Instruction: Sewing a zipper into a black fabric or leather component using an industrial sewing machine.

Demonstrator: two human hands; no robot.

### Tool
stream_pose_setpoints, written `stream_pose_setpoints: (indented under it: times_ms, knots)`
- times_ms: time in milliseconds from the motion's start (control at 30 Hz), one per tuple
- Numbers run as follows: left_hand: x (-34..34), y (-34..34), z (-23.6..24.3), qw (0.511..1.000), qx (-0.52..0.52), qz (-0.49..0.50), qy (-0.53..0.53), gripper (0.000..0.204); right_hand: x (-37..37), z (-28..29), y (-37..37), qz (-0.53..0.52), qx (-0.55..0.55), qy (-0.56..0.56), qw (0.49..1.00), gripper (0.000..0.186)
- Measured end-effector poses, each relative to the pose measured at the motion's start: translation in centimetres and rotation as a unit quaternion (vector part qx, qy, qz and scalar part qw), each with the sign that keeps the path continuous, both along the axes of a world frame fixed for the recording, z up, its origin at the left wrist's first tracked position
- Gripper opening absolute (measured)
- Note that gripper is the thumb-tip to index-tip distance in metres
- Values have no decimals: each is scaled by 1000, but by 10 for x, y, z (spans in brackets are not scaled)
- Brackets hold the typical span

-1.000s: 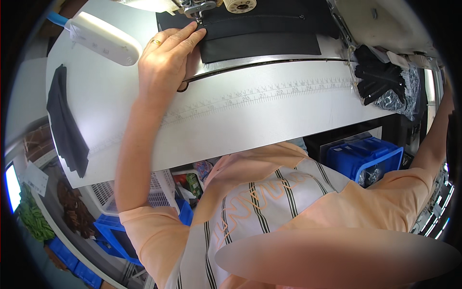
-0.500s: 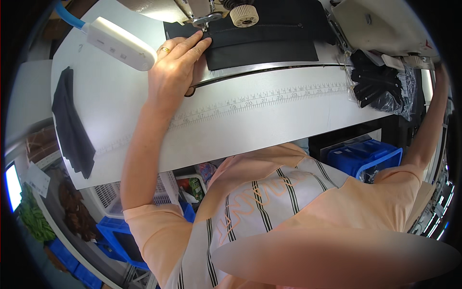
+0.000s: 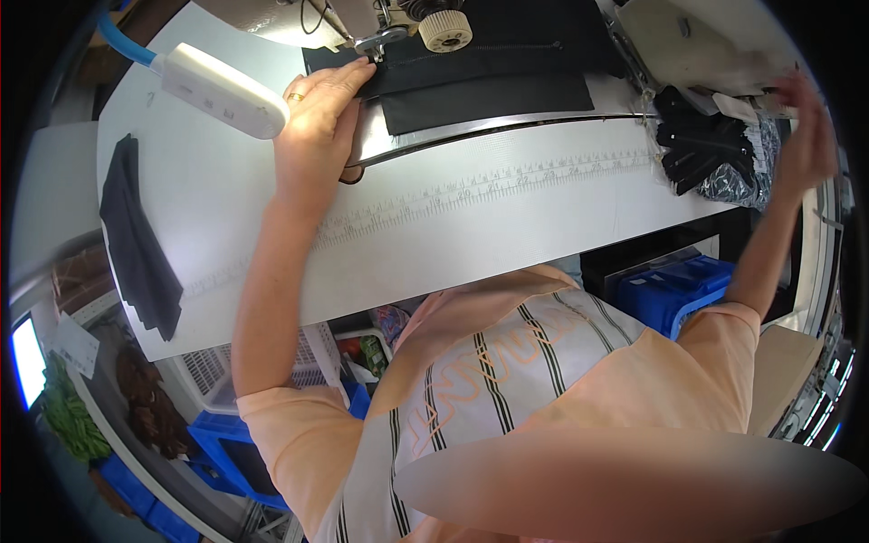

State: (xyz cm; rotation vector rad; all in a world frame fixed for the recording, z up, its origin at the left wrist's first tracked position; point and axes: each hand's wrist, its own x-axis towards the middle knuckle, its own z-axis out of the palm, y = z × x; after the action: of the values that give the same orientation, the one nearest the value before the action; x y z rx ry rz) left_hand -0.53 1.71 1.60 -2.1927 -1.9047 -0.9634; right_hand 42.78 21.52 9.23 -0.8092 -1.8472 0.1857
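Note:
My left hand (image 3: pixel 317 122), with a ring on one finger, lies with its fingers stretched flat on the left end of the black fabric (image 3: pixel 489 104). Its fingertips are right beside the presser foot (image 3: pixel 377 52) of the sewing machine (image 3: pixel 706 45). A dark zipper (image 3: pixel 516 48) runs across the fabric, behind a folded lower strip. Off to the right, my right hand (image 3: pixel 806 136) is raised near the end of the machine, above a bundle of black zippers (image 3: pixel 701 149). Motion smears its fingers; no held thing can be made out.
A white lamp (image 3: pixel 226 95) on a blue cable hangs left of my left hand. Stacked black fabric pieces (image 3: pixel 140 235) lie on the table's left edge. A printed ruler (image 3: pixel 471 195) crosses the white table. Blue crates (image 3: pixel 674 290) and a white basket (image 3: pixel 208 371) stand below.
My right hand has come up and inward from the far right edge, now showing near the machine's end. My left hand stays on the fabric, its fingers drawn slightly closer together.

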Motion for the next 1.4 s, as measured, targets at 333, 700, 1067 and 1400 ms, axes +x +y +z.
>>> stream_pose_setpoints:
  times_ms: [333, 700, 1067, 1400]
  knots:
    - [6, -61, -13, 995, -90, -26, 40, 34, -145, -80, -125, 211, 6, -392, 895, 56]
    - [-13, -17, 30, 885, -341, -66, -310, 25, -197, -92, -162, 397, 124, -274, 867, 40]
    - [-29, 6, 32, 844, -421, -21, -331, 44, -219, -85, -143, 366, 36, -405, 837, 57]
    - [-34, 6, 32, 867, -409, -25, -283, 45, -219, -85, -140, 386, 39, -399, 831, 56]
